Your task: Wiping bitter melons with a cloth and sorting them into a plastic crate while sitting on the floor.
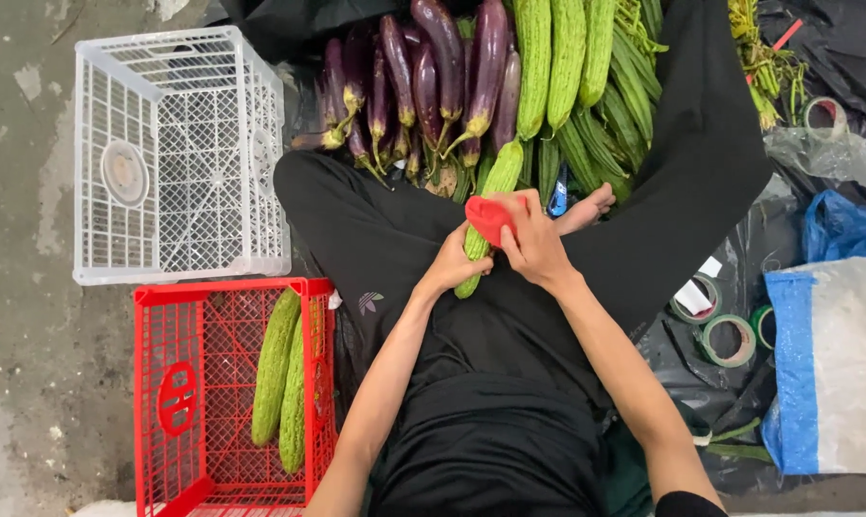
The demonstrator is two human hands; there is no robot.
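I sit cross-legged on the floor in black trousers. My left hand [449, 265] grips a long green ridged gourd [493, 182] near its lower end, held slanted over my lap. My right hand [533, 244] presses a red cloth-like piece [488, 216] against the middle of the gourd. A bare foot shows just beyond my right hand. Ahead lies a pile of purple eggplants [423, 77] and more green gourds [562, 67].
A white plastic crate [179, 153] stands at the left, holding nothing. Below it a red crate [218, 393] holds two green gourds [282, 369]. Rolls of tape [728, 337] and a blue-and-white sack [830, 364] lie at my right on black sheeting.
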